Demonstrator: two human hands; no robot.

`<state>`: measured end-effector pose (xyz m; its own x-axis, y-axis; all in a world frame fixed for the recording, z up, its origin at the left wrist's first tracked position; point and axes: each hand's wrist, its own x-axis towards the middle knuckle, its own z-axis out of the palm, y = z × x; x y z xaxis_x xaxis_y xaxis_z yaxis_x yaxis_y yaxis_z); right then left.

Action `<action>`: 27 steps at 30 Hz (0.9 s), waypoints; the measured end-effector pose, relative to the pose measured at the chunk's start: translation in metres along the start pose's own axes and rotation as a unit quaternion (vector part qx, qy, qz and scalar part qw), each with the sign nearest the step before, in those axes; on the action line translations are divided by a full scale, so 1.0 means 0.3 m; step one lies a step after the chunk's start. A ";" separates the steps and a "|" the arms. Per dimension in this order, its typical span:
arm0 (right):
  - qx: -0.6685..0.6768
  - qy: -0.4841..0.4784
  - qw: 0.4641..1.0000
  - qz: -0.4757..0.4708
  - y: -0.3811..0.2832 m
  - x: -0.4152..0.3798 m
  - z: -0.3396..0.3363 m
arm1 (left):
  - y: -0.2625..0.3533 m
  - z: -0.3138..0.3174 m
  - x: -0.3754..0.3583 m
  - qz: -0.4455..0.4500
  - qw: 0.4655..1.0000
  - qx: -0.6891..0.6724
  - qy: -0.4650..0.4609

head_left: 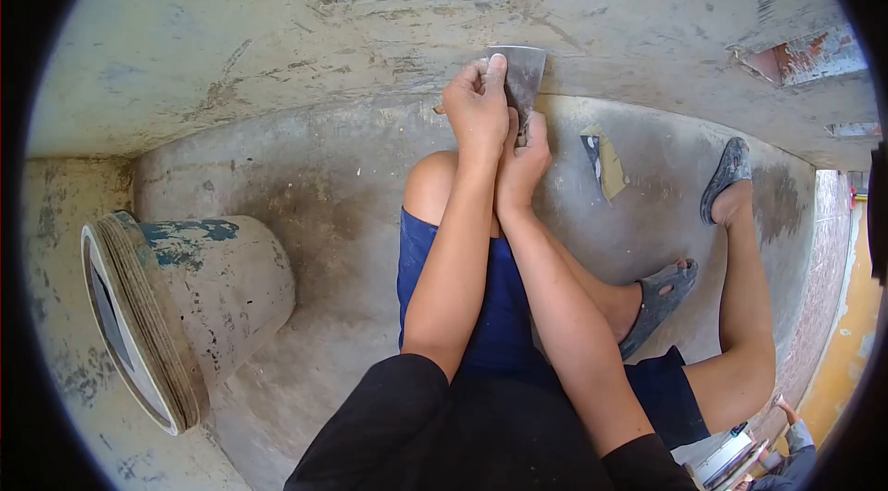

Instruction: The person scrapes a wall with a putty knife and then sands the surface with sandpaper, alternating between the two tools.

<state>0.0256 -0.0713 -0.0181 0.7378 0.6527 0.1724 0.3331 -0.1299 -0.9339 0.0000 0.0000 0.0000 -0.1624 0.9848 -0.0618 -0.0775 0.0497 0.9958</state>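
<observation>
Both of my hands are close together near the foot of the wall. My right hand [524, 161] is closed around the lower end of a metal scraper [527, 71], whose wide blade points up toward the wall. Just left of the blade, my left hand [478, 112] is closed, with its thumb against the blade's left part. A thin brownish piece shows partly at the left edge of my left hand; what it is I cannot make out. On the floor right of my hands lies a torn piece of cardboard-like material [610, 169].
A paint-stained bucket [222, 283] stands at the left on the concrete floor [333, 241]. The wall [277, 38] has recessed reddish openings. My legs and sandals [661, 301] extend to the right. Another person's arm [793, 426] shows at the lower right.
</observation>
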 end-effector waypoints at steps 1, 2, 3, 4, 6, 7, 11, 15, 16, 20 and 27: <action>0.005 -0.012 1.000 0.005 -0.001 0.007 -0.005 | -0.005 0.007 0.001 0.022 1.000 -0.008 0.007; 0.010 -0.025 1.000 0.011 -0.002 0.009 -0.007 | -0.013 0.009 -0.002 0.043 0.999 -0.016 0.015; 0.023 -0.025 0.999 0.018 -0.010 -0.007 0.031 | 0.007 -0.025 0.015 0.050 0.999 -0.003 0.014; 0.033 -0.032 0.999 0.020 -0.007 -0.006 0.034 | 0.021 -0.024 0.009 0.051 0.999 -0.003 0.018; 0.042 -0.040 0.998 0.022 -0.009 -0.013 0.031 | 0.027 -0.024 0.003 0.052 0.998 -0.005 0.023; 0.046 -0.039 0.998 0.026 -0.017 -0.022 0.028 | 0.021 -0.027 0.008 0.051 0.998 -0.012 0.023; 0.038 -0.020 0.998 0.034 -0.036 -0.030 0.020 | 0.015 -0.055 0.024 0.010 0.999 0.037 -0.030; 0.027 -0.022 0.999 0.016 -0.021 -0.022 0.013 | 0.010 -0.030 0.004 0.028 1.000 0.004 0.003; 0.027 -0.023 0.999 0.016 -0.017 -0.015 0.013 | 0.010 -0.028 0.005 0.035 0.999 0.007 0.005; 0.033 -0.030 0.999 0.024 -0.010 -0.010 0.015 | 0.017 -0.007 0.000 0.036 0.998 -0.050 0.022; 0.009 -0.026 0.999 0.041 -0.039 -0.028 0.004 | 0.019 -0.044 0.007 0.040 0.997 0.064 -0.013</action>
<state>0.0149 -0.0743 -0.0091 0.7311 0.6778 0.0783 0.2607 -0.1714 -0.9501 -0.0138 0.0002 0.0045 -0.1364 0.9905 0.0183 0.0602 -0.0101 0.9981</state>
